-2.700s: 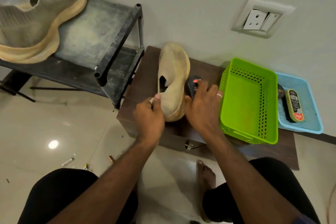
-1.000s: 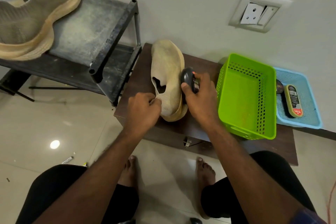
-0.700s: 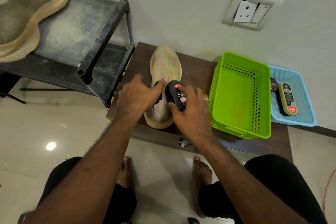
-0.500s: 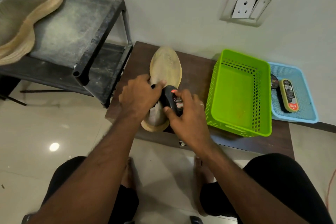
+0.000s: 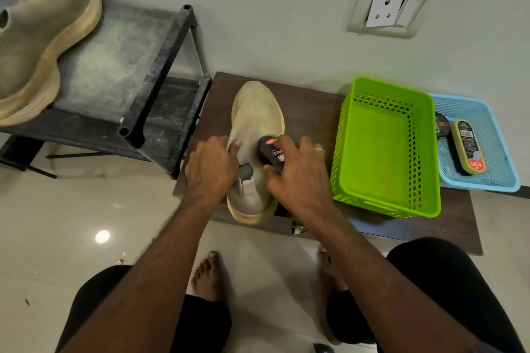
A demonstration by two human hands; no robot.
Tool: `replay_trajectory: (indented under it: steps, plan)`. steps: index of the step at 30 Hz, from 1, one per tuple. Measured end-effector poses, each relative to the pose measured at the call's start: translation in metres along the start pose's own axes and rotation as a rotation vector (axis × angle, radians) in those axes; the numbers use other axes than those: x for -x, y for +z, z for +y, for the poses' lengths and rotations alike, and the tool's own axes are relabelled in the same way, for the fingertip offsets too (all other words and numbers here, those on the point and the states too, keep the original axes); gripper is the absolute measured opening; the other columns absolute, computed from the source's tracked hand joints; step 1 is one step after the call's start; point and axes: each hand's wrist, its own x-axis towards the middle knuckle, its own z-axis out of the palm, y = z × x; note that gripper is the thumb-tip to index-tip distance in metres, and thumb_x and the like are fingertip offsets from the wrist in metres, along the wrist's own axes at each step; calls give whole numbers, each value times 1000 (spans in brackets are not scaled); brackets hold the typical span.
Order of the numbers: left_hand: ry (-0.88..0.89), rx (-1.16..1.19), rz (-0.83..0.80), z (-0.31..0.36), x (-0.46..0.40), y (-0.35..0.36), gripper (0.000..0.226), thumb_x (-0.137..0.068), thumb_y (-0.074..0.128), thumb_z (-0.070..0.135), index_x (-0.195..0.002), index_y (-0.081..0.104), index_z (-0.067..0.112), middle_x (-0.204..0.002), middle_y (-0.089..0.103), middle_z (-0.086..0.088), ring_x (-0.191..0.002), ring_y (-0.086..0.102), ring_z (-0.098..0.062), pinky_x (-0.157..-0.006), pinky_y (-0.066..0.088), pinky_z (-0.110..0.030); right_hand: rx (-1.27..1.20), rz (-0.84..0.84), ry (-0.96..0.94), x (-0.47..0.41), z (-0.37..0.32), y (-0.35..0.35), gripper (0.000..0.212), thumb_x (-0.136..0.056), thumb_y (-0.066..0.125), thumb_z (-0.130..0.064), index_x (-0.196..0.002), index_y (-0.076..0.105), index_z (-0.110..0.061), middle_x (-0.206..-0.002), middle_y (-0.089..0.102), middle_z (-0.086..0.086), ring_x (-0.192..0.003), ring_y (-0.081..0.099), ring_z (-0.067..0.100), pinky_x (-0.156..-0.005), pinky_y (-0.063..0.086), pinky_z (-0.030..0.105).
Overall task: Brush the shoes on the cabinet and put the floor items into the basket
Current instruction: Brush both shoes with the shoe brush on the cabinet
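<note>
A beige knit shoe [image 5: 255, 120] lies sole-down on the low brown cabinet [image 5: 312, 106], toe toward the wall. My left hand [image 5: 210, 169] grips its left side near the opening. My right hand [image 5: 298, 178] presses a black shoe brush [image 5: 271, 153] with a red label against the shoe's right side. An empty green basket [image 5: 384, 152] stands just right of the shoe. The second beige shoe [image 5: 43, 43] rests on the grey rack at the upper left.
A blue tray [image 5: 493, 178] behind the basket holds another brush [image 5: 469, 146] and a polish tin [image 5: 441, 126]. The black shoe rack [image 5: 137, 86] stands left of the cabinet. Small bits lie on the tiled floor [image 5: 120, 261] near my bare feet and knees.
The shoe has been turned from its side to sole-down. My right hand has slid the brush along the shoe's right side while my left hand shifted its hold near the opening.
</note>
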Motion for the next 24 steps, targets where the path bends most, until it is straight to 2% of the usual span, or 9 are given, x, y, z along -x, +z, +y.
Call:
replay_trajectory:
  steps: [3,6,7,9,11,15,17,21,24]
  plan:
    - [-33,62,0,-2,0,-1,46,-103,44,50,-112,68,11,-112,68,-16,-104,62,-40,-89,53,-51,92,69,77,-8,3,-3,53,-83,67,-44,-129,49,-24,-117,49,12,-107,48,35,-87,40,37]
    - [-52,103,18,-4,-3,-2,45,-103,48,46,-107,69,7,-107,70,-18,-102,63,-42,-85,53,-49,7,188,106,-11,6,-10,51,-81,69,-42,-124,52,-19,-112,52,13,-103,50,36,-87,40,40]
    - [-47,101,16,-5,-3,-2,44,-103,48,46,-107,69,7,-107,70,-18,-102,63,-42,-84,52,-48,-84,173,70,-9,5,-13,49,-81,69,-41,-123,53,-20,-111,52,11,-102,50,34,-86,40,40]
    - [-28,80,12,-5,-2,-1,44,-103,47,46,-108,69,7,-107,69,-19,-102,63,-43,-81,51,-47,-222,20,-34,-1,-2,-13,47,-81,70,-39,-123,54,-24,-110,52,8,-103,49,30,-86,41,37]
    - [-5,45,12,-3,0,2,44,-102,46,47,-107,68,9,-107,69,-19,-100,63,-44,-77,49,-45,-170,-65,-86,-1,-4,-5,47,-82,71,-38,-125,57,-26,-110,54,7,-103,48,30,-90,40,37]
    - [-16,28,9,1,3,1,44,-103,46,49,-112,69,12,-109,69,-16,-102,64,-41,-78,49,-43,130,96,77,-22,9,-5,49,-80,69,-39,-122,54,-20,-113,51,13,-104,49,36,-88,40,40]
    - [-27,47,11,0,3,0,44,-103,47,48,-111,70,11,-107,70,-16,-101,64,-41,-80,51,-45,11,151,105,-21,10,-10,49,-80,71,-39,-120,53,-17,-112,50,14,-103,48,35,-85,39,39]
    - [-2,42,6,0,4,-1,44,-103,46,48,-105,70,11,-103,70,-16,-98,65,-41,-72,45,-39,-150,-22,-59,0,-1,-8,49,-80,74,-38,-123,54,-26,-111,49,6,-106,44,28,-84,42,35]
    - [6,2,-7,5,6,-2,41,-104,46,46,-105,69,13,-107,69,-15,-101,64,-40,-72,39,-37,-63,-7,6,-12,6,1,49,-80,72,-38,-124,53,-27,-113,51,8,-109,47,33,-89,42,38]
